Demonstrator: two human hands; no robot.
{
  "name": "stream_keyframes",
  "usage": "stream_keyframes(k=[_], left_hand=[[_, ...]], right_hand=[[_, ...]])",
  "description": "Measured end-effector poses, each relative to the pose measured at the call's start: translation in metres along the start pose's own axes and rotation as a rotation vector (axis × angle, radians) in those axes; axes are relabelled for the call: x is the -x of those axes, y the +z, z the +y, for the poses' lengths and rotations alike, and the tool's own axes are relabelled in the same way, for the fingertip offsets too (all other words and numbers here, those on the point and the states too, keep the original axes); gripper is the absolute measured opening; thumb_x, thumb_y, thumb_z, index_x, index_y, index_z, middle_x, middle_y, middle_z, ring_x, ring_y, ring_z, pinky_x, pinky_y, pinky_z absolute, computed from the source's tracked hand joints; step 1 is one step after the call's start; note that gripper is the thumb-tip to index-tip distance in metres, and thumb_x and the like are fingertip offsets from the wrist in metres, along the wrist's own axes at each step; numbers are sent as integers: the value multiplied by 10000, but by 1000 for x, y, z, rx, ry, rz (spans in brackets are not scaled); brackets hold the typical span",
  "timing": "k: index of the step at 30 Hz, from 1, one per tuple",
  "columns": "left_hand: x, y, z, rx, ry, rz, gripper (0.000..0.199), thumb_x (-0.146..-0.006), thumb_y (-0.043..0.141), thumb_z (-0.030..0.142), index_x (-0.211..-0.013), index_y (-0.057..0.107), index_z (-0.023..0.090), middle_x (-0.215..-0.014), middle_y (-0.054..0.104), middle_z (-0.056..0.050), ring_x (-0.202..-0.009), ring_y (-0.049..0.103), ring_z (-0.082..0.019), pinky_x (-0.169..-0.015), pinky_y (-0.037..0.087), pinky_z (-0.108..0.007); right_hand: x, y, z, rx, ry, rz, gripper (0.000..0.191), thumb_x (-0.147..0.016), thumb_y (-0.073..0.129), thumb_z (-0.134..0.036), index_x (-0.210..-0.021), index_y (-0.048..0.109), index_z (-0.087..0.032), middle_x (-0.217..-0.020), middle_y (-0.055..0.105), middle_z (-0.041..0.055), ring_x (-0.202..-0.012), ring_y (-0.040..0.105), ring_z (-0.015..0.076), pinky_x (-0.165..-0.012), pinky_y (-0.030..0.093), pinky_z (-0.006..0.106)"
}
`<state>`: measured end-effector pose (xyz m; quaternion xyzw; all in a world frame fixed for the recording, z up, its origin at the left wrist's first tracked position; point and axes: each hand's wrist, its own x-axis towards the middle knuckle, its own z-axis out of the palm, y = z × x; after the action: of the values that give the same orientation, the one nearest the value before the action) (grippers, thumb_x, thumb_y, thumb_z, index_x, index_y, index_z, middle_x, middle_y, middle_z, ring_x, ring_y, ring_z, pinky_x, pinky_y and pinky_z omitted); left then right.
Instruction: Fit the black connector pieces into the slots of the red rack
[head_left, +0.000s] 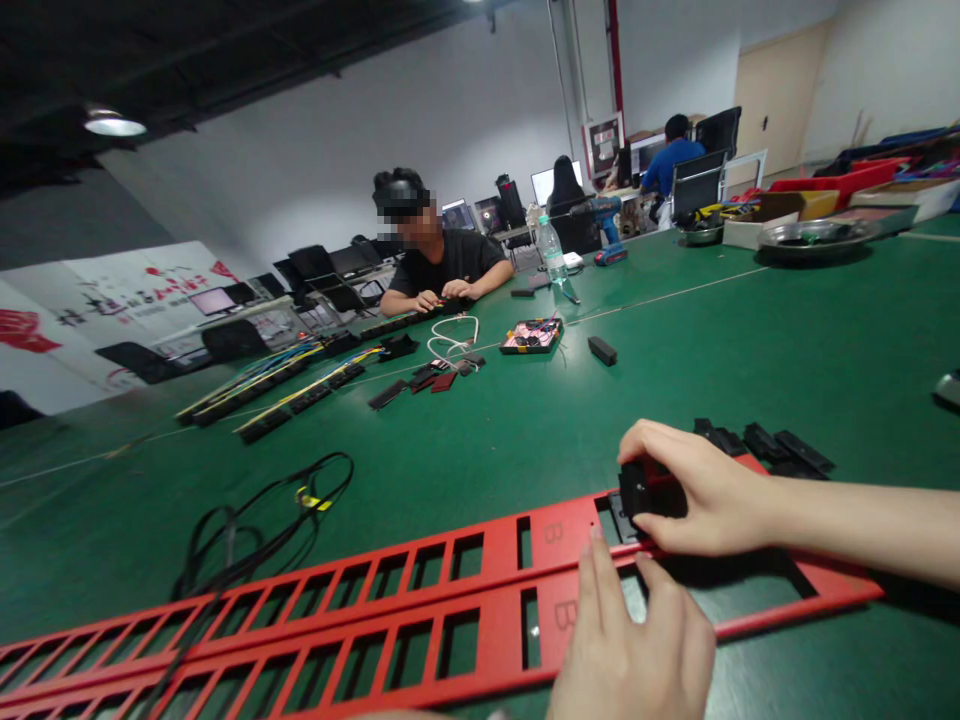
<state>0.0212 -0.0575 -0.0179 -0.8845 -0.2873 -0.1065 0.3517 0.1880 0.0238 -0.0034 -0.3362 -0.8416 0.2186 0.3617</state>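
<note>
Two long red slotted frames (502,545), marked with the letter B, lie side by side across the green table. My right hand (697,490) pinches a small black plastic block (634,490) between thumb and fingers, over an opening in the far frame. A flat dark piece sits in that opening, under or beside the block; where one ends I cannot tell. My left hand (634,640) rests on the near frame with fingers stretched out, its fingertips just short of the block. Several loose black plastic pieces (795,450) lie behind my right wrist.
A looped black cable (225,540) crosses the frames at left. Farther back are wired black strips (300,400), a small open box (531,337), a black block (602,350), a water bottle (551,252) and a blue drill (609,230). A co-worker (446,260) sits across the table.
</note>
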Motion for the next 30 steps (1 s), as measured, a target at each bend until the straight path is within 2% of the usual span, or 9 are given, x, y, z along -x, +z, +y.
stream_keyframes(k=[6,13,22,30], left_hand=[[2,0,1,-22,-54,-30,236,-790,385,245,-1001,472,183,-1024,587,-115,-892,582,-277,-783,419,-439],[4,1,1,-30,-45,-78,326,-794,391,321,-1077,448,172,-1071,572,-162,-936,566,-267,-825,394,-435],[4,0,1,-36,-36,-68,333,-790,390,296,-1094,441,168,-1054,584,-165,-933,571,-265,-828,399,-437],[3,2,3,-14,-69,-33,337,-775,428,344,-1057,456,162,-1018,598,-172,-934,567,-296,-815,407,-449]], right_hand=[[0,1,1,48,19,-50,318,-561,575,-195,-844,432,-165,-783,482,28,-699,452,142,-629,390,266],[1,3,0,103,4,-66,270,-549,561,-204,-778,423,-166,-738,471,22,-664,437,138,-599,371,259],[1,1,-1,111,-53,-107,252,-558,546,-193,-789,451,-158,-740,487,33,-691,454,153,-635,383,278],[1,1,1,144,-80,-133,253,-560,544,-191,-798,471,-150,-755,498,46,-715,464,166,-646,385,291]])
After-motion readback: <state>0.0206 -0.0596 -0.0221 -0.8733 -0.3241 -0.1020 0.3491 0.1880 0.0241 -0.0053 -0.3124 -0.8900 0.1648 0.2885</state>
